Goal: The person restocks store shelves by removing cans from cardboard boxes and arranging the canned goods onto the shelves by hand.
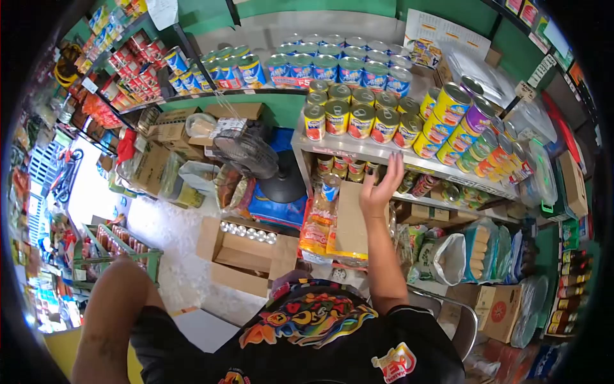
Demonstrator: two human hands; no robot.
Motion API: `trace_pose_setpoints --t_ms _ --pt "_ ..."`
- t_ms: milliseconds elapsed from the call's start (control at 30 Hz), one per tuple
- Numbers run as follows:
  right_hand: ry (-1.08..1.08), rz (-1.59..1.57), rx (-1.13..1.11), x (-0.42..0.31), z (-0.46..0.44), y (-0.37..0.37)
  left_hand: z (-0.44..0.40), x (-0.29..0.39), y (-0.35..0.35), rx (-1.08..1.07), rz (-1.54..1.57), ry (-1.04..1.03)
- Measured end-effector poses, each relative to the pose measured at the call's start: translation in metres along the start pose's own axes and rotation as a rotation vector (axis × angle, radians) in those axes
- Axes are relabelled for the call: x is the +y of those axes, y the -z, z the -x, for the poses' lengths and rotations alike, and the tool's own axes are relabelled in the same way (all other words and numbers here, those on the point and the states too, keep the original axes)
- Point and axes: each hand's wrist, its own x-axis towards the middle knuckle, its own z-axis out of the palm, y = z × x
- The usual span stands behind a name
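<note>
My right hand (382, 185) is raised at the front edge of the metal shelf (448, 171), fingers extended and apart, with nothing in it. Just above its fingertips stands a row of yellow-and-red cans (386, 126). Stacked yellow cans (441, 121) are to the right of the fingers. Behind the rows are blue cans (350, 72) with silver lids. Under the hand, a brown cardboard piece (352, 221) lies beside orange-labelled packs (316, 230). My left arm is bent at the lower left, and its hand is out of view.
An open carton (246, 256) holding several silver-topped cans sits on the floor. A black fan (249, 153) stands left of the shelf. Plastic bags (448, 259) fill the lower right. A green rack (118, 256) with bottles is at the left.
</note>
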Motion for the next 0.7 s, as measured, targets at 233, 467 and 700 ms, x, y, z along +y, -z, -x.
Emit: trace_pose_setpoints --t_ms 233,467,700 --pt "0.156 0.016 0.027 -0.024 -0.154 -0.03 0.118 0.001 -0.128 0.244 0.042 0.876" --pt "-0.295 -0.007 -0.166 0.048 -0.278 -0.08 0.263 -0.047 -0.401 -0.093 0.389 0.869" --pt "-0.348 0.338 -0.27 0.167 -0.342 -0.127 0.327 -0.064 -0.528 -0.508 0.408 0.802"
